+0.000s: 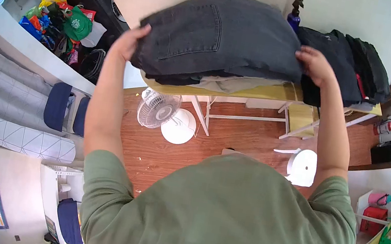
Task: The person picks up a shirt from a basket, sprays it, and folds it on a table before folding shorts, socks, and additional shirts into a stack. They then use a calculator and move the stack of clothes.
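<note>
Head view, looking down past a green shirt (222, 213); both arms are stretched out and set wide apart. The left hand (129, 42) is closed on the left edge of the folded dark grey jeans (219, 34), fingers curled over the top; the right hand (314, 64) grips the right edge the same way. The jeans sit flat, back pocket up, on top of a short stack with a pale garment (235, 83) showing beneath. The whole stack rests on the yellow table top (282, 92), near its left end.

Just beside the right hand, on the same table, lies a pile of dark clothes (353, 60); a blue spray bottle (294, 16) stands behind, between the two piles, against the pale wall. The table has white legs (201, 115); a yellow stool (301, 118) is tucked under it.

Below is a reddish wooden floor (239, 136). A white fan (158, 109) stands on its round base near the left table leg; a white round stool (302, 165) stands to the right. By the right wall there is a red fire extinguisher (384, 126) and a black box (386, 151).

Far left, a heap of coloured bags (63, 19), one of them green, sits up in the corner; a grey quilted mattress (1, 86) runs along below it, with navy cushions (57, 105) at its end. A white cart (58, 184) stands lower left.
</note>
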Available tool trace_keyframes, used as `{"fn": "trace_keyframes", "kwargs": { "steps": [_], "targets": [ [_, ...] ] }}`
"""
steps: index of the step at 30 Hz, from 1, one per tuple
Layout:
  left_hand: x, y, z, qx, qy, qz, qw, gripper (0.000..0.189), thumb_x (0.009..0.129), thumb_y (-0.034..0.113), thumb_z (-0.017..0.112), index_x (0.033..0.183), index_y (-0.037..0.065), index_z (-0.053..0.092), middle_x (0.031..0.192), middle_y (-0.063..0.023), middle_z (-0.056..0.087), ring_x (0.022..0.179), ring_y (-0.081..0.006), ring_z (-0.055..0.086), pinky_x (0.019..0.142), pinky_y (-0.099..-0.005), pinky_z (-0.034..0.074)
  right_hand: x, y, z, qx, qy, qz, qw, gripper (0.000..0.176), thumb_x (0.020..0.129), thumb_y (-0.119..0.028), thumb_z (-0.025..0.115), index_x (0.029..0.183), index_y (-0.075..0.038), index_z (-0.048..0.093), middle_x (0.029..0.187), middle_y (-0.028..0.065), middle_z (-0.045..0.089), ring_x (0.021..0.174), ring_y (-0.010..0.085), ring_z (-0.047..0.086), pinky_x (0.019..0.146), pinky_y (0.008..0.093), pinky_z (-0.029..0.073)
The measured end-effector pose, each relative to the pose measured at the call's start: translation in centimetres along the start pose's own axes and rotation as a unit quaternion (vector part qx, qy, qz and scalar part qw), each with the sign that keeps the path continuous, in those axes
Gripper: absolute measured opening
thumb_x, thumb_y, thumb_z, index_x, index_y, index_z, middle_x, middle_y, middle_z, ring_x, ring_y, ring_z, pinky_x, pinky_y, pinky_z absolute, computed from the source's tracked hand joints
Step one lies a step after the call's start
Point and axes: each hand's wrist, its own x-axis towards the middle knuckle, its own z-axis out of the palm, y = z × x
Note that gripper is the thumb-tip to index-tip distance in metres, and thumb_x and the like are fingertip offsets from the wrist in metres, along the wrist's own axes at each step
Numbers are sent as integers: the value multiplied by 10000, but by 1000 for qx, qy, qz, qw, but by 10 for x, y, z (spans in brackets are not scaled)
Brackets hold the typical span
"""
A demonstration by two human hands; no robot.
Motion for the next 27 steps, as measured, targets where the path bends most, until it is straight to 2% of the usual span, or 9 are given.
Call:
{"fn": "trace_keyframes", "kwargs": {
  "steps": [6, 10, 12, 13, 18, 20, 21, 23, 27],
  "targets": [
    [-2, 21, 4, -74, 7, 116, 991, 567, 922, 137, 658, 1391, -55, 403, 1294, -173, 583, 1164, -266, 599, 1012, -376, 484, 9, -28, -8, 111, -8, -160, 981, 433, 906, -104, 648, 1304, 41, 558, 1191, 122, 644, 1050, 181, 604, 944, 293, 457],
    [24, -17, -20, 36, 55, 61, 996, 583, 927, 194, 672, 1379, -65, 411, 1285, -201, 582, 1159, -261, 601, 987, -369, 500, 9, -13, -15, -159, 35, -148, 975, 337, 922, -82, 604, 1254, -24, 611, 1090, 109, 654, 948, 213, 629, 874, 340, 488],
    [12, -21, -11, -71, 42, -60, 995, 670, 919, 230, 692, 1412, -80, 360, 1286, -212, 579, 1143, -256, 609, 936, -354, 531, 10, -2, -8, -374, 117, -178, 903, 320, 930, -97, 600, 1246, -54, 619, 1028, 122, 638, 913, 250, 625, 844, 360, 494],
    [10, -20, -15, -75, 27, -3, 997, 771, 893, 224, 724, 1456, -69, 286, 1293, -228, 570, 1100, -270, 635, 902, -355, 554, 10, 1, -3, -469, 163, -195, 846, 312, 933, -105, 598, 1242, -69, 623, 998, 128, 630, 896, 269, 623, 830, 371, 498],
    [-13, 19, 11, 67, 126, 61, 988, 849, 855, 167, 751, 1492, -31, 225, 1309, -250, 546, 1061, -292, 661, 924, -392, 554, -76, -76, 113, -296, 287, -523, 746, 192, 884, -113, 675, 1069, -72, 706, 948, 104, 639, 805, 228, 625, 725, 334, 508],
    [-10, 56, 23, 109, 91, 30, 989, 829, 896, 181, 705, 1512, -32, 193, 1378, -212, 507, 1072, -267, 655, 952, -375, 539, -99, -80, 170, -150, -34, -559, 815, 163, 866, -87, 702, 1026, -61, 718, 960, 83, 662, 828, 191, 634, 708, 307, 506],
    [-1, 83, 32, 9, 157, -6, 988, 967, 792, -139, 675, 1542, -5, 79, 1427, -296, 419, 1091, -300, 635, 888, -402, 569, -117, -89, 198, -150, -215, -443, 857, 176, 863, -71, 703, 1036, -43, 710, 998, 91, 680, 871, 205, 652, 741, 299, 522],
    [-3, 111, 45, -5, 110, 3, 994, 1028, 800, -124, 673, 1546, 22, -20, 1444, -331, 358, 1102, -325, 629, 853, -429, 584, -117, -82, 266, -69, -377, -444, 810, 272, 888, -100, 684, 1148, -16, 685, 1206, 137, 631, 1059, 226, 638, 850, 321, 528],
    [9, 145, 63, 16, 39, 11, 999, 767, 836, -111, 620, 1453, -122, 165, 1303, -358, 475, 980, -331, 674, 747, -435, 618, -82, -91, 371, -46, -282, -457, 842, 488, 898, -239, 704, 1303, -5, 566, 1231, 178, 611, 1019, 246, 639, 874, 330, 510]
  ]
}}
